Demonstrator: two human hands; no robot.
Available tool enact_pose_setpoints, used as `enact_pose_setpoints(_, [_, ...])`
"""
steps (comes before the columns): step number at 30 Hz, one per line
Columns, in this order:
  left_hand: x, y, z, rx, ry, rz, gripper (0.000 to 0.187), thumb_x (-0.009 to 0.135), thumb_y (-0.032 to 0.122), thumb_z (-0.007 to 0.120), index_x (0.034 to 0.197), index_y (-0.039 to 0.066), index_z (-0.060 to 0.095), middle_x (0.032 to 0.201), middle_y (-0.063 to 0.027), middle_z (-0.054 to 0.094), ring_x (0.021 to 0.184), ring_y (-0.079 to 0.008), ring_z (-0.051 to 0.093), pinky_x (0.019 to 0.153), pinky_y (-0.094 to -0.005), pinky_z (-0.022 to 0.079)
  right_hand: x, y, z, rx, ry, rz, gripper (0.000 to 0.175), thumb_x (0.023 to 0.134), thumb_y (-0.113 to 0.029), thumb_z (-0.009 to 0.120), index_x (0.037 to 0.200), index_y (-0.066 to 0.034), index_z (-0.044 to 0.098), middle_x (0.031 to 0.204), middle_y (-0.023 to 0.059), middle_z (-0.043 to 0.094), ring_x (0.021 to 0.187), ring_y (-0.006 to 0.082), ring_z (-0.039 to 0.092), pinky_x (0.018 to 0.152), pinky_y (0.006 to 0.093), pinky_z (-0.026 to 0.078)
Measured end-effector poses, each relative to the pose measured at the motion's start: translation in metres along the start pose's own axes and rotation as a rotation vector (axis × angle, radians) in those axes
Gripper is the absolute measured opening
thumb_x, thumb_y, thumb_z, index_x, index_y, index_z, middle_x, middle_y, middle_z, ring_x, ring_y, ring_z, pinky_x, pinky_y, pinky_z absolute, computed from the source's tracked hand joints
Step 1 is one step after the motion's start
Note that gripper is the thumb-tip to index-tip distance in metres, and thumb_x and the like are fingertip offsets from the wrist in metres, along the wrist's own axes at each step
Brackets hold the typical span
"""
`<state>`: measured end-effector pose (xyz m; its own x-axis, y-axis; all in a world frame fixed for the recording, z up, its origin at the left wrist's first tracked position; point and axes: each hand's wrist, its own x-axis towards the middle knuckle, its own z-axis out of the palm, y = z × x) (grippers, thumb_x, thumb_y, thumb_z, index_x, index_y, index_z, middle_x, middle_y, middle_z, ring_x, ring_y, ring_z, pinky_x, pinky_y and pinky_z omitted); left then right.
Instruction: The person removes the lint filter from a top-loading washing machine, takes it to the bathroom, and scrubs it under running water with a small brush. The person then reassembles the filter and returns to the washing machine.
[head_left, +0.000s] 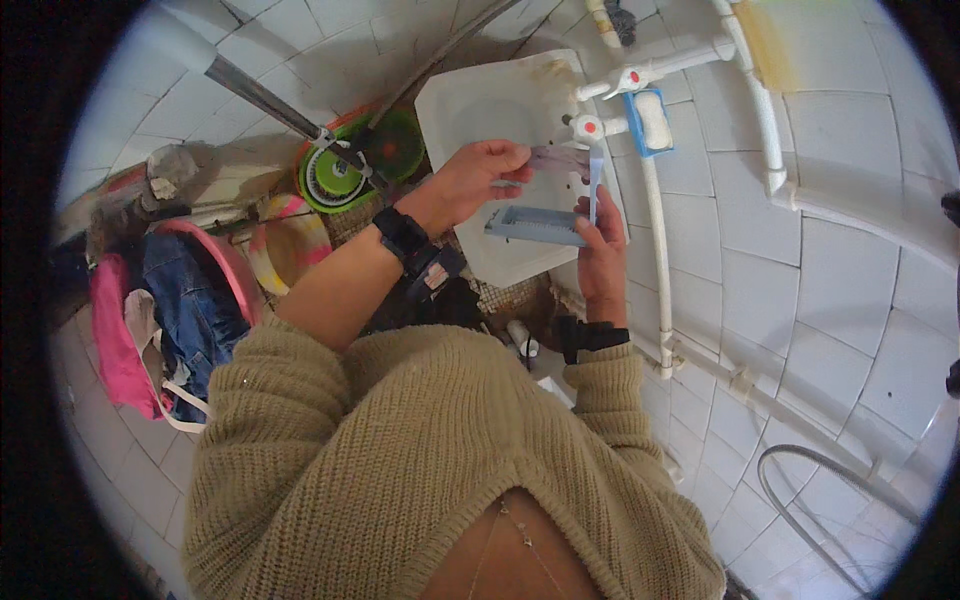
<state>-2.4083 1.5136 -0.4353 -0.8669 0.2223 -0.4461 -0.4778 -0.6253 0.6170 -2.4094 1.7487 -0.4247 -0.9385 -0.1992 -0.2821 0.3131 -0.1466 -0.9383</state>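
Note:
My left hand (480, 174) reaches over the white sink (442, 105) and pinches one end of a thin, greyish-purple strip (559, 160), which looks like matted lint. The strip stretches right to the upright flap (595, 184) of a blue-grey plastic frame that looks like a lint filter. My right hand (602, 236) grips this filter frame (525, 223) at its right end, thumb on top. The frame's tray-like part lies roughly level above the basin, its ribbed or mesh inside facing up. Where the far end of the strip meets the flap is partly hidden.
White taps (589, 128) and pipes (655, 217) run along the tiled wall, with soap (655, 124) in a blue dish. Green basins (334, 169) stand left of the sink. Jeans (184, 300) and pink cloth hang over a pink basin (225, 255). A metal pole (262, 97) slants across upper left.

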Motion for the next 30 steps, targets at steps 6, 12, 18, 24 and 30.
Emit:
enact_pose_setpoints(6, [-0.014, 0.021, 0.031, 0.018, -0.117, 0.059, 0.024, 0.093, 0.025, 0.059, 0.104, 0.005, 0.061, 0.097, -0.0019, 0.059, 0.092, -0.0120, 0.056, 0.082, -0.0300, 0.048, -0.012, -0.020, 0.002, 0.063, 0.014, -0.058, 0.059, 0.081, 0.004, 0.059, 0.137, -0.0001, 0.041, 0.132, 0.0087, 0.049, 0.120, 0.0188, 0.046, 0.103, 0.0338, 0.035])
enact_pose_setpoints(12, [-0.024, 0.032, 0.056, 0.105, -0.224, 0.100, 0.024, 0.094, 0.023, 0.058, 0.107, 0.003, 0.059, 0.100, -0.0023, 0.058, 0.094, -0.0125, 0.055, 0.084, -0.0302, 0.048, -0.027, -0.038, -0.002, 0.106, 0.041, -0.170, 0.057, 0.082, 0.001, 0.061, 0.136, -0.0017, 0.043, 0.128, 0.0078, 0.051, 0.116, 0.0184, 0.048, 0.102, 0.0333, 0.036])
enact_pose_setpoints(18, [-0.027, 0.037, 0.068, 0.153, -0.226, 0.102, 0.022, 0.094, 0.021, 0.056, 0.108, 0.004, 0.056, 0.104, -0.0027, 0.056, 0.097, -0.0144, 0.055, 0.086, -0.0329, 0.047, -0.041, -0.050, -0.008, 0.154, 0.069, -0.256, 0.053, 0.084, -0.006, 0.063, 0.134, -0.0032, 0.046, 0.123, 0.0068, 0.053, 0.113, 0.0183, 0.049, 0.099, 0.0351, 0.039])
enact_pose_setpoints(24, [-0.026, 0.041, 0.068, 0.176, -0.258, 0.108, 0.017, 0.093, 0.014, 0.057, 0.107, 0.005, 0.054, 0.106, -0.0038, 0.055, 0.102, -0.0179, 0.055, 0.090, -0.0363, 0.048, -0.047, -0.056, -0.011, 0.153, 0.098, -0.297, 0.051, 0.085, -0.011, 0.063, 0.133, -0.0054, 0.046, 0.121, 0.0074, 0.054, 0.114, 0.0199, 0.050, 0.099, 0.0404, 0.041])
enact_pose_setpoints(30, [-0.026, 0.039, 0.073, 0.119, -0.290, 0.122, 0.019, 0.090, 0.006, 0.056, 0.109, 0.007, 0.051, 0.106, -0.0041, 0.053, 0.101, -0.0191, 0.056, 0.088, -0.0365, 0.048, -0.051, -0.059, -0.006, 0.177, 0.105, -0.306, 0.052, 0.085, -0.011, 0.063, 0.133, -0.0061, 0.046, 0.122, 0.0074, 0.054, 0.114, 0.0198, 0.050, 0.099, 0.0399, 0.041])
